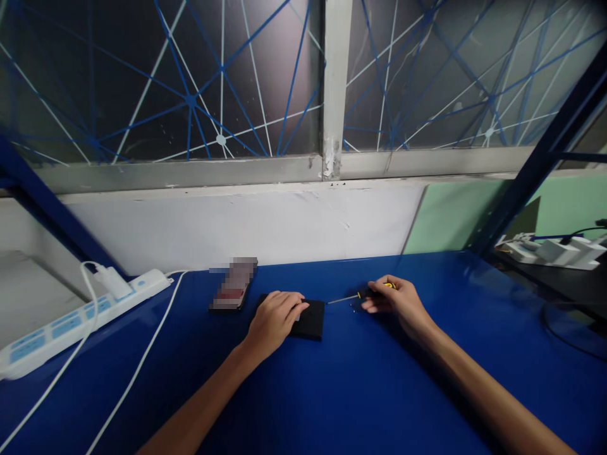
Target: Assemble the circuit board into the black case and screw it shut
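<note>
My left hand point(275, 319) lies palm down on a flat black rectangular object point(310, 320) on the blue table point(360, 392), fingers curled over its left part. My right hand point(396, 300) is closed around a small screwdriver point(353, 296) with a yellow and black handle. Its thin metal shaft points left, with the tip just right of the black object's upper corner. A tiny speck, maybe a screw, lies on the table below the shaft.
A blurred dark phone-like item point(233, 287) lies left of the black object. A white power strip point(71, 319) with a plugged charger and white cables sits at the far left. White devices point(554, 249) rest on a dark bench at right. A wall and window run behind.
</note>
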`<action>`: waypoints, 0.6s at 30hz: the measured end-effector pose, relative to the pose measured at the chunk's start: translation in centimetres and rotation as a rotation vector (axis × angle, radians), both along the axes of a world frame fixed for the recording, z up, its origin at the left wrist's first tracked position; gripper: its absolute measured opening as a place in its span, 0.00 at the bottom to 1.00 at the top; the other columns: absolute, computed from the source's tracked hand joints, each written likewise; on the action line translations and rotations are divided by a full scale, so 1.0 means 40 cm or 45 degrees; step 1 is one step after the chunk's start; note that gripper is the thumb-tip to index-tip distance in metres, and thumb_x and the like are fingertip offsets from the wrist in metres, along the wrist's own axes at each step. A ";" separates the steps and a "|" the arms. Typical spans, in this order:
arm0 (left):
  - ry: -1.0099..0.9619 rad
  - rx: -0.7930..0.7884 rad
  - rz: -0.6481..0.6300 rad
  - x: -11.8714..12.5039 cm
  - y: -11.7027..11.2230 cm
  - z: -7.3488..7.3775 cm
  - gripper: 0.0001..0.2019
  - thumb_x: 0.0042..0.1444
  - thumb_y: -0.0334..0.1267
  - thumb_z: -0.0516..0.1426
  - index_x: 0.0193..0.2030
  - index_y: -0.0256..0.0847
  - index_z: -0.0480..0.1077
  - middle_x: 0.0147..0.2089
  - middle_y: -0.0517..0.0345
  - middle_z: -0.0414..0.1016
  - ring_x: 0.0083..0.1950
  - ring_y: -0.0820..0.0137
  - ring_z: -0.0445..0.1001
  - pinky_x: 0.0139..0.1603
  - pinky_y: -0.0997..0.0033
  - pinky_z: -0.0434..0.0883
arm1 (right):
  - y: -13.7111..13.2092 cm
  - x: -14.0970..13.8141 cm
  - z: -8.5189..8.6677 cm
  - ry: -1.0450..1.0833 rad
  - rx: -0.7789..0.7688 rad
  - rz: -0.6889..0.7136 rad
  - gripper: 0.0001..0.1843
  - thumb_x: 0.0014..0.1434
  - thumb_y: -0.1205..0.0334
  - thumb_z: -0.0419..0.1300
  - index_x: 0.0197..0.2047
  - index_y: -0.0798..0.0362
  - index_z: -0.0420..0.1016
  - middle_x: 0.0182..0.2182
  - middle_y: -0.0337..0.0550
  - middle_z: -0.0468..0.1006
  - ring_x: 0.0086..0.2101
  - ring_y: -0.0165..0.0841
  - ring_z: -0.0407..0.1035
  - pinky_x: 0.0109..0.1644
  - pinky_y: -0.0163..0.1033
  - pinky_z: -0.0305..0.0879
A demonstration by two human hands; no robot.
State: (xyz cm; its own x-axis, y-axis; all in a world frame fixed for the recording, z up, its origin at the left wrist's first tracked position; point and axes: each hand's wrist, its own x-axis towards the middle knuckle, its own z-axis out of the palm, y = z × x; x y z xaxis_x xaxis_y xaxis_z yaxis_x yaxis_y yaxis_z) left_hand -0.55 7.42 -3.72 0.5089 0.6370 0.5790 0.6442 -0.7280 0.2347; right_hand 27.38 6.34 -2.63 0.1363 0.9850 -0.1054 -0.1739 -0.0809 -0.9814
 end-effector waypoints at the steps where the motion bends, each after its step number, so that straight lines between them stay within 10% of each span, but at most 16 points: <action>1: -0.001 0.006 0.004 0.001 -0.001 0.000 0.11 0.68 0.39 0.48 0.40 0.42 0.70 0.39 0.56 0.79 0.42 0.66 0.77 0.48 0.62 0.70 | 0.001 0.005 0.004 -0.050 -0.032 0.066 0.18 0.46 0.53 0.70 0.25 0.52 0.65 0.19 0.43 0.78 0.19 0.37 0.76 0.23 0.38 0.74; 8: 0.004 0.066 0.049 0.006 -0.013 -0.001 0.12 0.68 0.38 0.48 0.41 0.42 0.71 0.40 0.56 0.80 0.42 0.66 0.78 0.48 0.61 0.70 | -0.004 0.037 0.030 -0.411 -0.040 0.294 0.22 0.55 0.41 0.62 0.28 0.51 0.62 0.07 0.28 0.62 0.09 0.29 0.61 0.13 0.31 0.57; 13: -0.010 0.075 0.068 0.007 -0.015 -0.004 0.12 0.68 0.38 0.49 0.37 0.41 0.71 0.40 0.55 0.80 0.42 0.65 0.79 0.46 0.60 0.70 | -0.005 0.075 0.041 -0.228 -0.079 0.595 0.21 0.51 0.48 0.68 0.36 0.50 0.62 0.14 0.26 0.66 0.15 0.29 0.65 0.24 0.39 0.71; 18: -0.044 0.097 0.048 0.007 -0.013 -0.007 0.13 0.67 0.38 0.50 0.32 0.41 0.70 0.40 0.55 0.81 0.42 0.65 0.79 0.46 0.59 0.71 | 0.009 0.089 0.024 -0.508 0.041 0.539 0.22 0.53 0.43 0.64 0.29 0.53 0.64 0.17 0.34 0.71 0.14 0.28 0.66 0.19 0.34 0.64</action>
